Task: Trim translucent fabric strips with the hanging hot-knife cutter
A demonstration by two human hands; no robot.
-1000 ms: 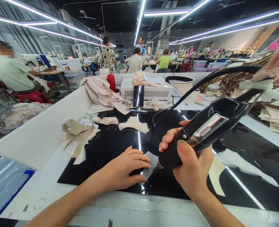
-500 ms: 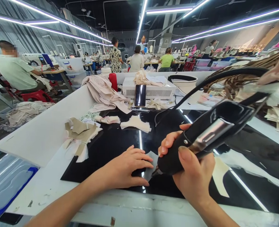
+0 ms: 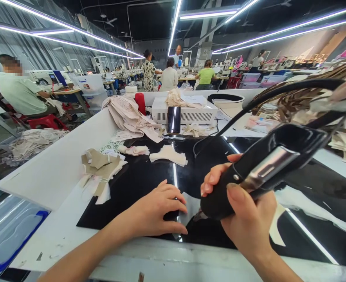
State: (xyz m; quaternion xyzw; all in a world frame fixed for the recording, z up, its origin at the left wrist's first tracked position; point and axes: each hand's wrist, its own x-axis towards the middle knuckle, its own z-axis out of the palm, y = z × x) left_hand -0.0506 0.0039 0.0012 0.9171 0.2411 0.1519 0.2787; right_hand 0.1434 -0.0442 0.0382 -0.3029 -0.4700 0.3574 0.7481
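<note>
At frame centre, the right hand (image 3: 246, 219) grips the cutting tool (image 3: 261, 168), whose tip could nick the flat left hand (image 3: 158, 209) pinning black fabric (image 3: 132, 184)

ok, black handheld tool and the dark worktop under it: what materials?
Black handheld tool: probably moulded plastic, glossy at the rear, matte at the grip, with a brushed metal-looking strip. Dark worktop: glass or polished acrylic, can't tell which; it mirrors the ceiling lights.

Two hands (image 3: 158, 207); one black cutting tool (image 3: 258, 168); one phone (image 3: 173, 120); one red bottle (image 3: 140, 103).
</note>
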